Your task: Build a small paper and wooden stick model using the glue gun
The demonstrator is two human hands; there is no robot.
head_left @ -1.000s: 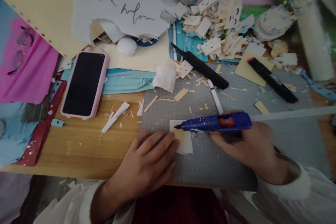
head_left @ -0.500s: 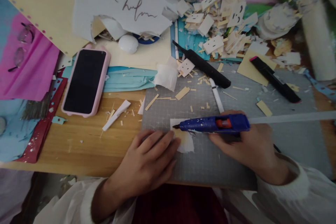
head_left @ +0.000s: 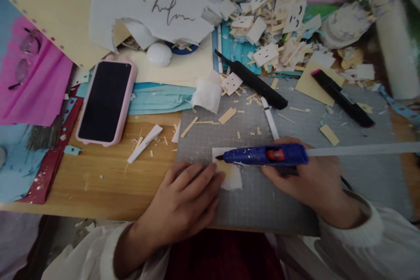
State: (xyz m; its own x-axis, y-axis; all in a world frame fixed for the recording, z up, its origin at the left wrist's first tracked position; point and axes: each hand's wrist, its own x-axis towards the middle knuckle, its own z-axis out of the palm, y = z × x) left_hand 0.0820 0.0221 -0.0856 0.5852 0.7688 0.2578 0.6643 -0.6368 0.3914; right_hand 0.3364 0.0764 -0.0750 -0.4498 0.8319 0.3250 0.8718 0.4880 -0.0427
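Small white paper [head_left: 235, 183] flat on the grey mat [head_left: 262, 210], near the front edge of the bench [head_left: 98, 192]. On the paper, a pale yellow patch [head_left: 231, 171], maybe card. Right grip [head_left: 315, 181] wrapped round the blue glue gun [head_left: 246, 156], dark tip [head_left: 220, 157] over the paper; cannot tell about touching. Left grip [head_left: 188, 199] palm down, fingers bent, ends on the paper's left edge. Underside hidden, so cannot tell about pinching.

To do this well, press the paper flat so as not to let it slip. Mind the tip, probably hot and just beside the left fingers. Squeeze slow and soft, for a little dot and not a big blob. Hold the glue gun steady.

Time to count. Grips: two. Glue guns: one, with one long pale stick [head_left: 361, 149] out the back. Phones [head_left: 105, 103]: one, in pink. Glasses [head_left: 21, 70]: one pair. White eggy things [head_left: 159, 54]: one. Black tools with a thin nose [head_left: 259, 85]: one. Black pens with a pink end [head_left: 343, 98]: one. White sticks like pens [head_left: 270, 118]: two. Cards with drawn faces [head_left: 231, 82]: five easy to see, four in the heap [head_left: 257, 30] and one alone, maybe more hidden. Yellow scraps [head_left: 227, 116]: too many to count.
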